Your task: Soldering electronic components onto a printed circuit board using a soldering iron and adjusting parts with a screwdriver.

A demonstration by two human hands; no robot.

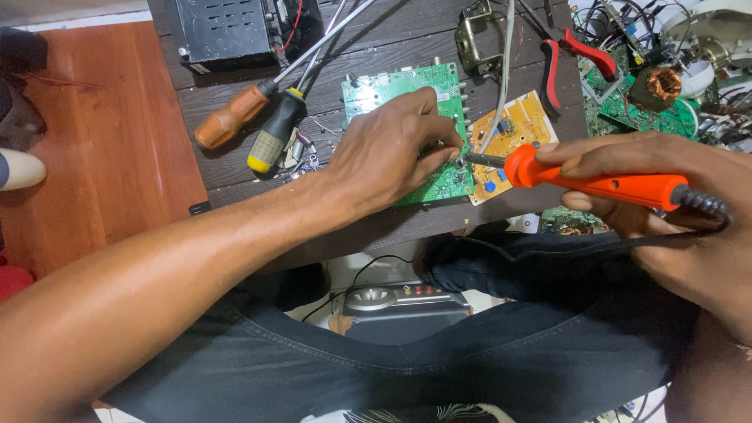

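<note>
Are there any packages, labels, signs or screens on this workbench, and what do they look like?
No packages, signs or screens show.
Small white label: a pale rectangular sticker at the lower left corner of the black metal box, at the back left of the dark wooden table. Its print is too small to make out.

Two hands at work: left hand (392,153), right hand (666,211). One orange soldering iron (595,182). Two screwdrivers on the table (392,223): one orange-handled screwdriver (231,117), one black-and-yellow screwdriver (274,133). One pair of red-handled pliers (576,55). Circuit boards: one large green board (392,86), one small yellow board (521,129); more green boards (627,110) heaped at far right, perhaps two or three, too tangled to count. One copper coil (656,84). One black metal box (227,27).
</note>
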